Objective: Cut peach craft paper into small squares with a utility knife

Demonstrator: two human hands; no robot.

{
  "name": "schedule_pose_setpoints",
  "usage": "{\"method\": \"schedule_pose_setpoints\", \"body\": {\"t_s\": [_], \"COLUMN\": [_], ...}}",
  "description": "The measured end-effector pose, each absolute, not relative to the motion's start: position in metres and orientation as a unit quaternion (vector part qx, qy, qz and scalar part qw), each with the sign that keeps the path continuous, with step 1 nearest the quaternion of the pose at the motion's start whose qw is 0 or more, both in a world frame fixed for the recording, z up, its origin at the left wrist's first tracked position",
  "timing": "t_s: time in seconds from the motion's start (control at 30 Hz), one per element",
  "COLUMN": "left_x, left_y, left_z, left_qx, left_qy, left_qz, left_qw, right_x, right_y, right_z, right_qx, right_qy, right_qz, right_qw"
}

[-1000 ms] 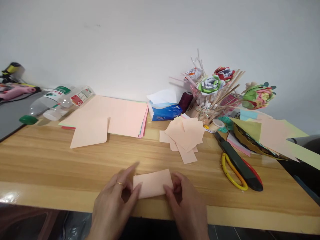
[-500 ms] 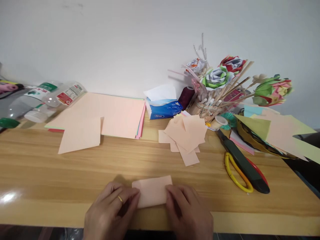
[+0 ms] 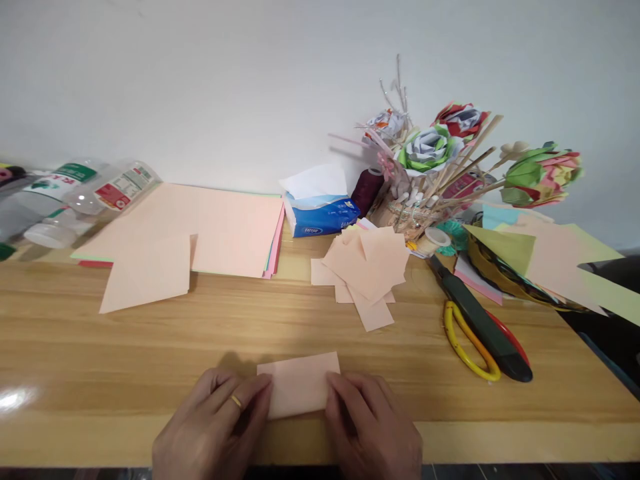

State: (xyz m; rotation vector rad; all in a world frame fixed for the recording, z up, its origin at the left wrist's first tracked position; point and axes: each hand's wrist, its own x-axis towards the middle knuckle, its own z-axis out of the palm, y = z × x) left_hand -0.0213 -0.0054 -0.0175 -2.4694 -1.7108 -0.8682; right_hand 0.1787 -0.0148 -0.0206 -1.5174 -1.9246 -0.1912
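Note:
A small peach-coloured piece of paper (image 3: 299,385), a wide rectangle that looks folded, is held just above or on the wooden table near its front edge; I cannot tell which. My left hand (image 3: 217,420), with a gold ring on one finger, pinches the paper's left end between thumb and forefinger. At the right end, my right hand (image 3: 373,420) grips it in the same way. Beyond the hands lies a loose pile of peach paper pieces (image 3: 370,263). To the left, a peach sheet (image 3: 150,277) overlaps a stack of larger coloured paper (image 3: 225,230).
Scissors with yellow and red handles (image 3: 470,343) lie at the right, beside a dark green cutter (image 3: 485,327). Behind stand a blue tissue pack (image 3: 323,217), a thread spool (image 3: 367,190) and paper flowers (image 3: 430,148). Plastic bottles (image 3: 120,190) lie far left; a basket (image 3: 500,270) holds paper.
Both hands still pinch the paper's ends, with little change in their hold. The whole scene has shifted slightly left in view.

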Motion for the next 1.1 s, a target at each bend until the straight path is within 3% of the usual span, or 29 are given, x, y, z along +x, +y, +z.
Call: {"method": "schedule_pose_setpoints", "body": {"t_s": [0.33, 0.6, 1.1], "left_x": [-0.012, -0.01, -0.007], "left_y": [0.001, 0.0, 0.0], "left_z": [-0.015, -0.017, -0.015], "left_qx": [-0.786, -0.775, -0.774], "left_qy": [-0.566, -0.571, -0.576], "left_qz": [-0.244, -0.266, -0.255], "left_qw": [0.057, 0.047, 0.064], "right_x": [0.185, 0.179, 0.19], "right_y": [-0.004, -0.009, -0.002], "right_z": [-0.01, -0.009, -0.016], "right_qx": [-0.573, -0.616, -0.566], "right_qy": [-0.774, -0.742, -0.777], "right_qz": [-0.125, -0.115, -0.114], "right_qw": [0.238, 0.239, 0.25]}}
